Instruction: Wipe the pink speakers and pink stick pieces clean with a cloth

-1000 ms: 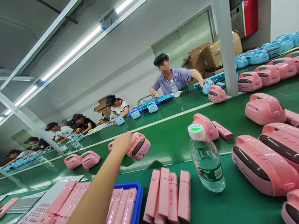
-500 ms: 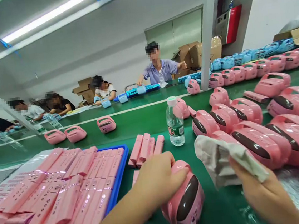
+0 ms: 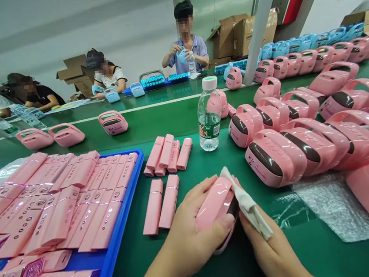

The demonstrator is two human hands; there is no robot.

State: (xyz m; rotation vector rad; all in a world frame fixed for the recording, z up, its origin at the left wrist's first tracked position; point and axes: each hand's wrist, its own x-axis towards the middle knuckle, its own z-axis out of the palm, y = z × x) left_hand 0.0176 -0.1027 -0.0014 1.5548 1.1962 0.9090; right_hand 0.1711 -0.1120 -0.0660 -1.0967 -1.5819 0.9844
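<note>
Green bench [image 3: 137,248]: runs beneath both hands and far beyond them
Cardboard boxes [image 3: 255,32]: flaps up on some, behind the co-workers, well beyond the hands; their insides cannot be made out
Blue tray [image 3: 126,214]: left of the left hand, heaped in layers with pink bars [image 3: 62,217], a few showing purple mesh ends
Far blue tray [image 3: 128,92]: well beyond the left hand, across the bench, holding small bright-blue pieces [image 3: 153,80]
Bubble wrap [image 3: 339,209]: flat, right of the right hand
Pink cases [image 3: 275,157]: handled, packed side by side beyond and right of the right hand
Held pink case [image 3: 213,197]: between the two hands, tilted, dark panel toward the right hand
Left hand [image 3: 194,226]: grasping the held pink case, thumb across its near side
Right hand [image 3: 266,244]: gripping a cloth against the same case
Bottle [image 3: 209,124]: upright, capped, beyond the hands; fill level unclear
Loose bars [image 3: 154,206]: six or so, beside and beyond the left hand
Cloth [image 3: 248,206]: pale, folded over the right fingers, touching the held pink case
</note>
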